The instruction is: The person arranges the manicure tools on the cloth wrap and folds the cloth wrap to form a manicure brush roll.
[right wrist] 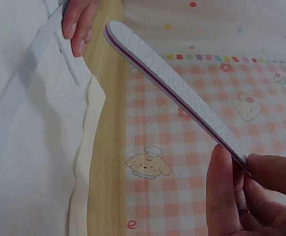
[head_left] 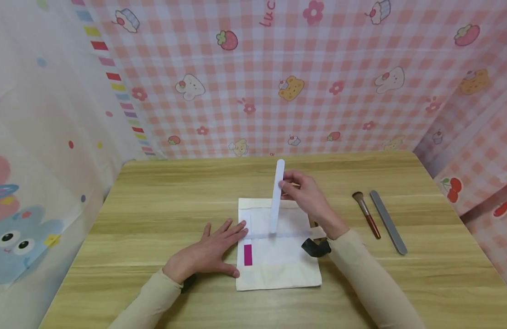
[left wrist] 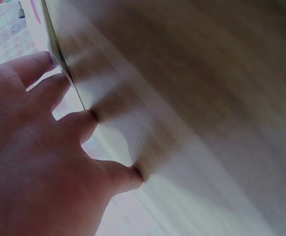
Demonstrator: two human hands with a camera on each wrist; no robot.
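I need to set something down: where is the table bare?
Bare table lies left of the cloth, beyond the left hand, and right of the gray file. The cloth is crowded: the left hand touches it, the right hand holds the white file above.

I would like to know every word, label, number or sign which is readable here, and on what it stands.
"luc": sideways, cut off at the top, on the pink-and-white checked fabric backdrop.
"e": lower on the same backdrop.
Long white flat nail file: no readable text.
Slim brown-handled makeup brush: too small to tell.
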